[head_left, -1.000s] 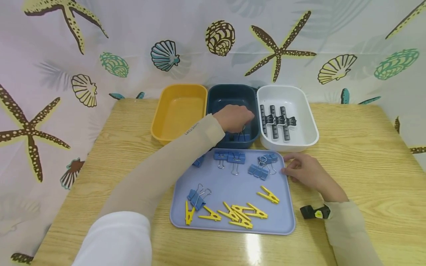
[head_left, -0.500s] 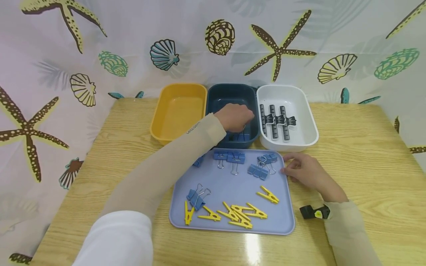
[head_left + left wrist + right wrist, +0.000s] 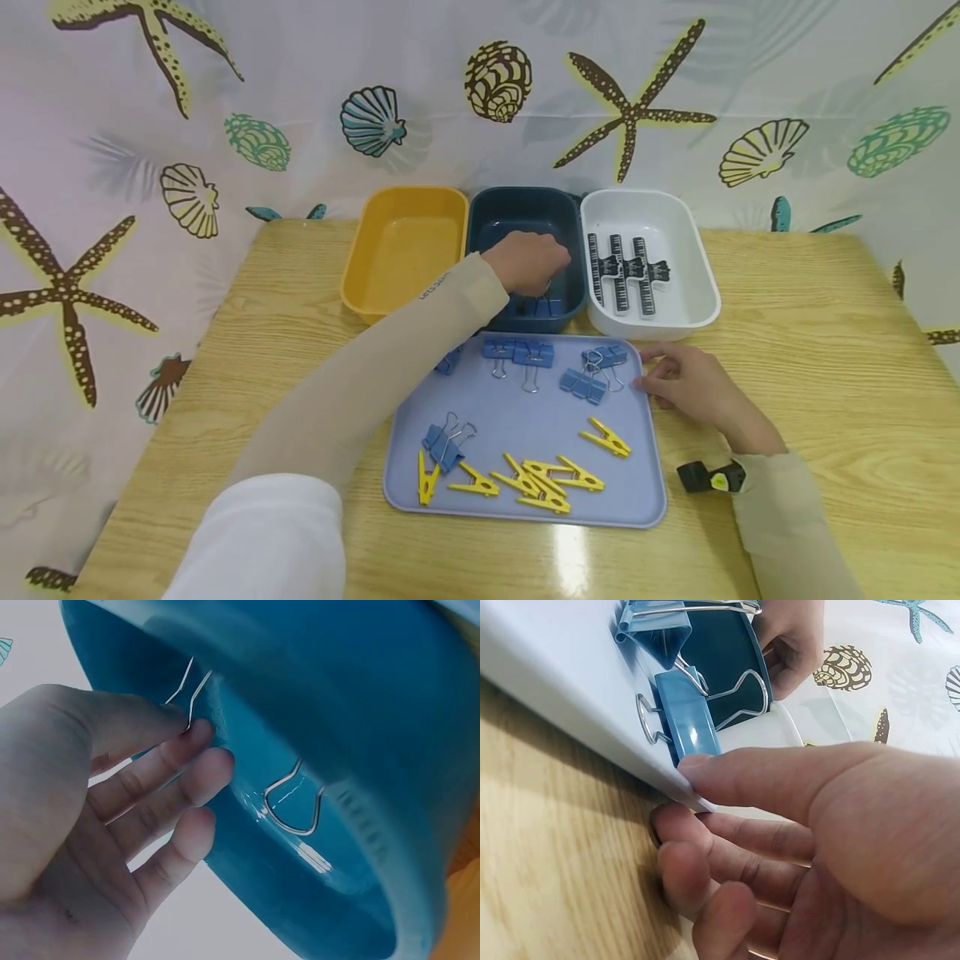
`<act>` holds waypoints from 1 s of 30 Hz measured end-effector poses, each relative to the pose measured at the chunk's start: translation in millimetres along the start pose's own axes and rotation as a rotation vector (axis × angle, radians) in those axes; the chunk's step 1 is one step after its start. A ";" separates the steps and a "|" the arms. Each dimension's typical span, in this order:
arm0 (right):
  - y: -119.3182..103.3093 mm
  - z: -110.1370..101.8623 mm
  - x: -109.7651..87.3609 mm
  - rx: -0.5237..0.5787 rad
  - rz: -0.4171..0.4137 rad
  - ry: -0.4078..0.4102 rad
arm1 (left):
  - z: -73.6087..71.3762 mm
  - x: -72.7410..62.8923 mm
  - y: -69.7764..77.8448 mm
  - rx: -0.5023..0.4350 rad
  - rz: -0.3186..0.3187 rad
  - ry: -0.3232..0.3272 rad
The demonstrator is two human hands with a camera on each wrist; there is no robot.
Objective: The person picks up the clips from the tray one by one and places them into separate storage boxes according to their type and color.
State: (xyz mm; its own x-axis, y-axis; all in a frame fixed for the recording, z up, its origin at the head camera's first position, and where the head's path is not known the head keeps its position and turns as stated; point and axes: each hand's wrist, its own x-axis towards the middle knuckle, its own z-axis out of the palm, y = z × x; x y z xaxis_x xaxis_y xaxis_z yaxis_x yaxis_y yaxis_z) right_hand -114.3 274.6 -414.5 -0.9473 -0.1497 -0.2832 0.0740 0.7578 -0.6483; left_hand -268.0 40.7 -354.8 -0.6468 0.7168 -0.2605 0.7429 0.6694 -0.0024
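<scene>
My left hand (image 3: 527,262) reaches into the dark blue bin (image 3: 525,198). In the left wrist view, its thumb and forefinger pinch a binder clip's wire handle (image 3: 189,701); the clip's body is hidden. Another wire handle (image 3: 292,817) stands up nearby inside the bin, and a blue binder clip (image 3: 544,307) shows below the hand in the head view. My right hand (image 3: 693,387) pinches the upper right edge of the lilac tray (image 3: 517,425), thumb on the rim and fingers curled at its side. Right by that thumb lies a blue binder clip (image 3: 686,712).
More blue binder clips (image 3: 532,354) and several yellow clothespins (image 3: 543,483) lie on the tray. A yellow bin (image 3: 405,250) stands left of the dark blue one. In the white bin (image 3: 686,283) at right are 3 black-and-white clips (image 3: 619,273). A patterned cloth hangs behind.
Both hands keep their places, the left in the dark blue bin and the right at the tray's edge. The view shifts only slightly.
</scene>
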 end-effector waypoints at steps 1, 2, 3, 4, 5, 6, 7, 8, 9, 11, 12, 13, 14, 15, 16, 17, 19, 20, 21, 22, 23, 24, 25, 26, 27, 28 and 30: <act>0.0 0.1 0.1 -0.001 0.001 0.000 | -0.7 -0.4 0.4 0.000 0.000 -0.005; 0.1 0.2 0.1 -0.002 0.001 0.000 | -1.2 -0.7 0.8 -0.001 0.000 -0.008; 0.1 0.3 0.2 -0.002 0.002 0.000 | -1.4 -0.8 1.0 -0.001 -0.002 -0.011; 0.0 0.4 0.2 -0.001 0.003 -0.001 | -1.4 -0.8 1.1 -0.001 -0.003 -0.013; -0.1 0.4 0.2 -0.001 0.004 -0.003 | -1.5 -0.9 1.1 -0.002 -0.005 -0.014; -0.1 0.4 0.3 -0.002 0.004 -0.004 | -1.6 -1.0 1.1 -0.003 -0.007 -0.016; -0.1 0.4 0.5 -0.002 0.003 -0.004 | -1.7 -1.2 1.0 -0.003 -0.008 -0.016; 0.0 0.3 0.6 -0.002 0.002 -0.004 | -1.7 -1.2 0.9 -0.005 -0.009 -0.017; -0.1 0.3 0.6 -0.004 0.003 -0.005 | -1.8 -1.3 0.7 -0.006 -0.010 -0.017; 0.0 0.1 0.8 -0.009 0.004 -0.005 | -2.0 -1.4 0.4 -0.008 -0.010 -0.015; 0.3 0.1 0.9 -0.011 0.003 -0.005 | -2.2 -1.5 0.2 -0.010 -0.009 -0.015; 0.4 0.0 0.9 -0.013 0.003 -0.006 | -2.3 -1.6 0.0 -0.013 -0.009 -0.015; 0.3 -0.1 0.8 -0.014 0.006 -0.007 | -2.5 -1.9 -0.1 -0.017 -0.009 -0.014; 0.4 -0.1 0.8 -0.016 0.007 -0.007 | -2.7 -2.1 -0.3 -0.019 -0.008 -0.013; 0.6 -0.1 0.9 -0.016 0.007 -0.007 | -2.8 -2.2 -0.5 -0.021 -0.008 -0.012; 0.8 -0.2 1.0 -0.015 0.004 -0.007 | -3.1 -2.6 -0.6 -0.023 -0.007 -0.011; 0.7 -0.1 1.0 -0.014 0.005 -0.007 | -3.5 -3.2 -0.9 -0.025 -0.005 -0.007; 0.6 -0.1 1.0 -0.012 0.005 -0.007 | -3.7 -3.5 -1.0 -0.026 -0.004 -0.004; 0.8 0.0 1.1 -0.012 0.005 -0.007 | -3.9 -3.9 -1.0 -0.029 -0.002 -0.004; 0.5 0.0 1.1 -0.012 0.005 -0.007 | -4.1 -4.4 -0.9 -0.032 -0.001 -0.003; 0.4 -0.1 1.1 -0.010 0.004 -0.007 | -4.3 -5.1 -0.9 -0.034 0.000 -0.003; 0.1 -0.1 1.0 -0.011 0.005 -0.006 | -4.5 -5.6 -0.8 -0.039 0.001 -0.002; 0.1 0.0 1.0 -0.011 0.006 -0.006 | -4.6 -6.2 -0.7 -0.041 0.002 -0.002; -0.1 0.0 1.0 -0.011 0.006 -0.005 | -4.7 -6.9 -0.6 -0.043 0.002 -0.002; -0.3 0.2 1.0 -0.012 0.009 -0.004 | -4.8 -7.6 -0.4 -0.044 0.003 -0.001; -0.6 0.3 0.9 -0.012 0.007 -0.004 | -4.9 -8.3 -0.2 -0.042 0.005 0.001; -0.7 0.5 1.0 -0.011 0.006 -0.003 | -4.8 -9.4 0.2 -0.038 0.009 0.006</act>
State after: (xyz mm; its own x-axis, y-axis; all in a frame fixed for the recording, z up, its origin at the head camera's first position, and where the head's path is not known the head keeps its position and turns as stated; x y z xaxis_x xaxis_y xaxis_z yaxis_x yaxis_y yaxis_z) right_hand -115.2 273.5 -414.7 -0.9459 -0.1473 -0.2892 0.0760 0.7658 -0.6386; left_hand -262.6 35.1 -347.8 -0.6414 0.7237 -0.2548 0.7414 0.6700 0.0366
